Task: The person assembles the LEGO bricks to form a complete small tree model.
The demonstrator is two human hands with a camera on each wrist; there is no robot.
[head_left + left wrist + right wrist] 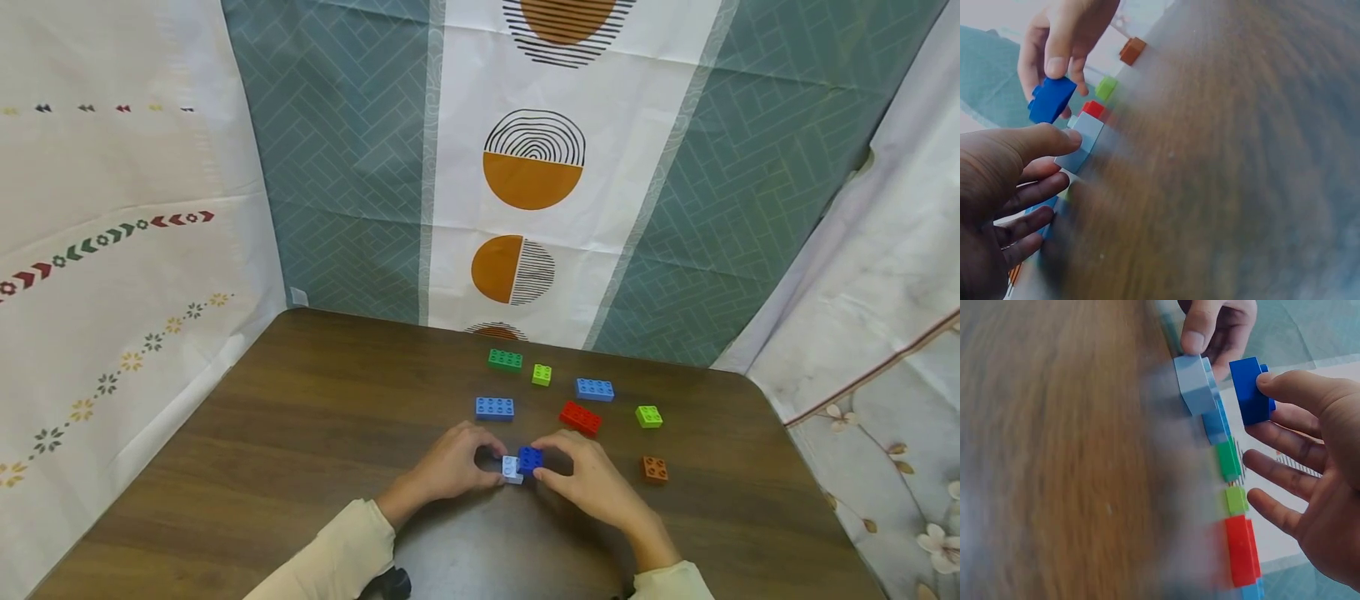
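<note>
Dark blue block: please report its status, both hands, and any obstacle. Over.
Right hand pinches dark blue block, raised. Left hand holds pale block beside it. Blocks apart, not joined; nothing visible between them.

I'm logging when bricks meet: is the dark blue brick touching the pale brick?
Apart: the right wrist view shows a clear gap between the dark blue brick and the pale brick.

7 loose toy bricks [581,418] lie on the brown table [300,408].

A dark-blue toy brick [530,460], studs up, is held just above a pale-blue studded brick [510,468] on the desk [300,433]
</note>
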